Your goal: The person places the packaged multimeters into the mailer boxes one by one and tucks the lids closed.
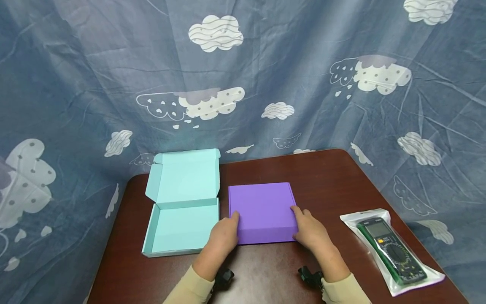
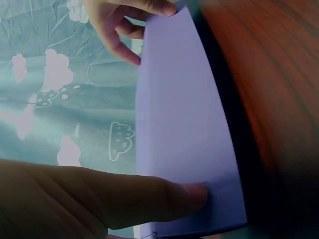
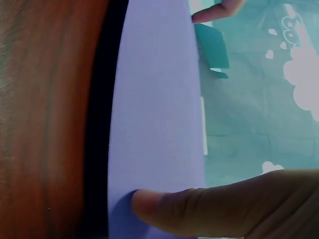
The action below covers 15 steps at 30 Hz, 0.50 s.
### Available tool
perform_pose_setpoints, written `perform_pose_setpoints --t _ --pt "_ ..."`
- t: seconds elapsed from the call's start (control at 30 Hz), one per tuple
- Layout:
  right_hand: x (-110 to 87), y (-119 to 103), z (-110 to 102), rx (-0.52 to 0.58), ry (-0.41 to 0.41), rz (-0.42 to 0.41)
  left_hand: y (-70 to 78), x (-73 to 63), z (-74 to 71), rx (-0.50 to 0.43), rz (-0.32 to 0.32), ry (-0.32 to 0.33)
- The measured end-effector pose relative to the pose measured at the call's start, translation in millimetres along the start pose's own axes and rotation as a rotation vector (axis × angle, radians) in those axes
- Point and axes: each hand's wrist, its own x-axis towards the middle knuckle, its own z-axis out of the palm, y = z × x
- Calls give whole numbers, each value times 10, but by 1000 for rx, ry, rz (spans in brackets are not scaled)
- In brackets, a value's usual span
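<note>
The closed purple box sits at the centre of the frame, between the left hand and the right hand; each grips its own side of it, thumb pressed to the front face. Left of centre, an open turquoise box lies close by the left hand, lid raised. At lower right on the bench, well apart, a multimeter lies in a plastic bag. Count: two boxes, one multimeter, one bag.
</note>
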Motion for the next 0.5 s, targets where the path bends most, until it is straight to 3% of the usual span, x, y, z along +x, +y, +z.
perform_pose_setpoints --t 0.23,0.5 --pt "-7 23 89 2 39 3 24 7 114 62 -7 50" --pt "12 21 130 -90 149 -38 57 15 253 172 -21 172"
